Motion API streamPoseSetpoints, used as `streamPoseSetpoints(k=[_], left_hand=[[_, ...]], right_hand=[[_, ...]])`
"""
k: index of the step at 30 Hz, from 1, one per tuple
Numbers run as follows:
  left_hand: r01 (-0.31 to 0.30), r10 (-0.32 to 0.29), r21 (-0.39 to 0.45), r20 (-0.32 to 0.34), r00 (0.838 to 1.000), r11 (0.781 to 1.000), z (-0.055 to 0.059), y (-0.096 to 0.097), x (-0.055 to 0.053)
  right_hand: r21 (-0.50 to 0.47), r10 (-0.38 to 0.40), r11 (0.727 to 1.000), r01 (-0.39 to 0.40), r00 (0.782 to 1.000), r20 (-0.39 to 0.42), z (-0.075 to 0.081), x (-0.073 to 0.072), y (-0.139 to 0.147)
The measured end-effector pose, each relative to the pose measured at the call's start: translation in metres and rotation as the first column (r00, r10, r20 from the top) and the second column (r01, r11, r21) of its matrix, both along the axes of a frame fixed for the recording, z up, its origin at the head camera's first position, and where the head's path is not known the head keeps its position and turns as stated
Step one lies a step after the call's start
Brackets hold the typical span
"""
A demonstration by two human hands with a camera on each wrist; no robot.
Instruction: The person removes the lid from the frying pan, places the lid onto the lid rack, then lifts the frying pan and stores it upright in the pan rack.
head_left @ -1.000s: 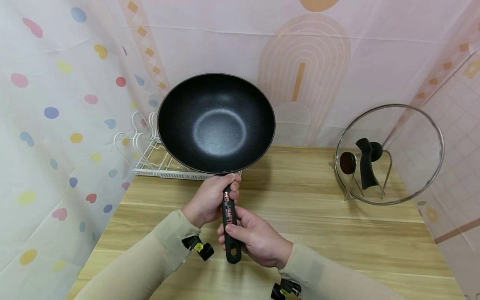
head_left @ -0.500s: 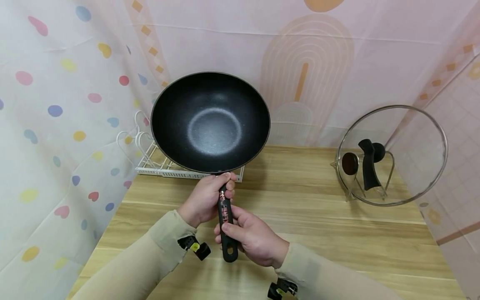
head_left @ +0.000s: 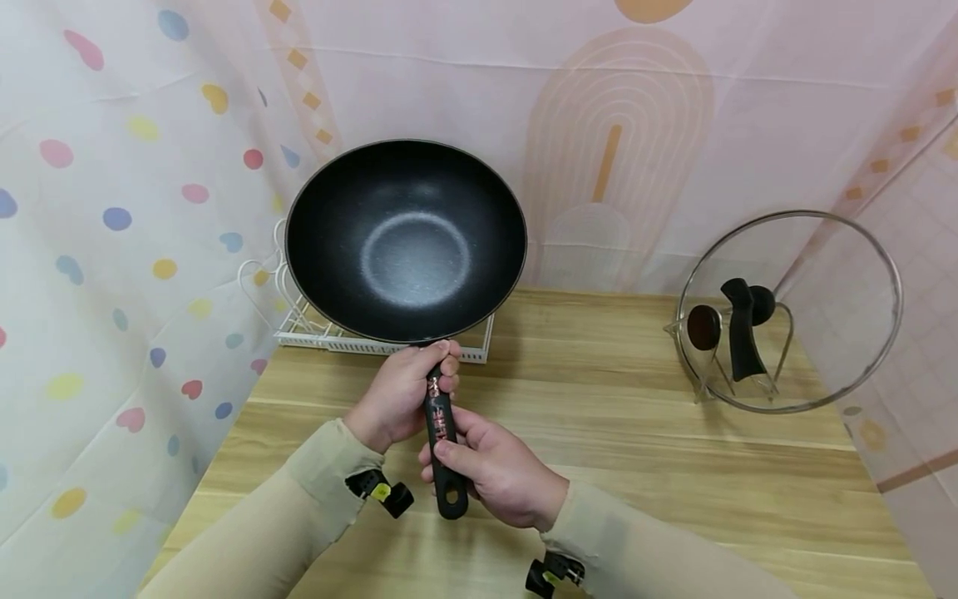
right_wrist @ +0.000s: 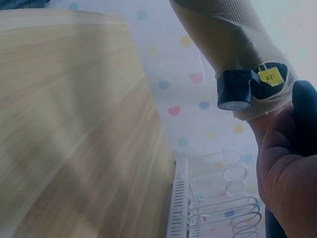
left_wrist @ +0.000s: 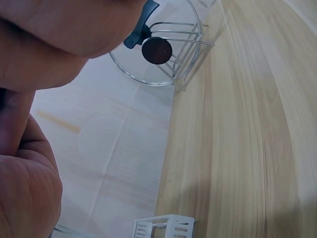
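Observation:
A black wok (head_left: 415, 241) is held up above the table, its inside facing me and its bowl tilted. My left hand (head_left: 404, 391) grips the handle close to the bowl, thumb on top. Lower down, my right hand (head_left: 503, 470) holds the same black handle (head_left: 443, 424), thumb over it and fingers beneath. The handle's end with its hanging hole points toward me. Behind and below the bowl, a white wire dish rack (head_left: 352, 344) stands at the table's back left, partly hidden by the wok. In the left wrist view, curled fingers (left_wrist: 74, 29) fill the upper left.
A glass lid (head_left: 831, 324) with a black handle leans in a metal stand (head_left: 782, 349) at the back right. Wood-grain table (head_left: 636, 466) lies under the hands. Patterned curtains (head_left: 464, 75) hang behind and at both sides.
The wok and both hands have shifted slightly left in the head view, while the rack and lid appear slightly further right. Both hands keep their hold on the handle.

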State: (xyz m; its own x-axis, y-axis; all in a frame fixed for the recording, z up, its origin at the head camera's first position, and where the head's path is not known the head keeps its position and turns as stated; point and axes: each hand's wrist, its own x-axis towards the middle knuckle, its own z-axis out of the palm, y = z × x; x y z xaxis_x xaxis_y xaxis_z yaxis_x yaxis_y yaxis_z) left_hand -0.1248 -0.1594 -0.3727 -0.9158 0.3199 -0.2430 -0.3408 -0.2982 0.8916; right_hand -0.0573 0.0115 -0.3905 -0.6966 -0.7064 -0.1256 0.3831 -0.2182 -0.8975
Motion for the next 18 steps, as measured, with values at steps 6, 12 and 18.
streamPoseSetpoints(k=[6, 12, 18], left_hand=[[-0.025, 0.025, 0.002, -0.010, 1.000, 1.000, 0.002, -0.005, 0.001], [-0.039, 0.039, 0.006, -0.010, 0.999, 0.999, 0.002, -0.010, 0.000], [-0.051, 0.051, 0.004, -0.023, 0.998, 0.999, 0.004, -0.013, 0.001]], right_hand=[[-0.003, 0.003, 1.000, -0.003, 1.000, 0.001, 0.001, -0.001, -0.005], [0.000, -0.002, 1.000, 0.002, 1.000, 0.001, 0.004, -0.002, -0.010], [0.016, -0.012, 1.000, 0.013, 1.000, -0.013, 0.004, -0.003, -0.014]])
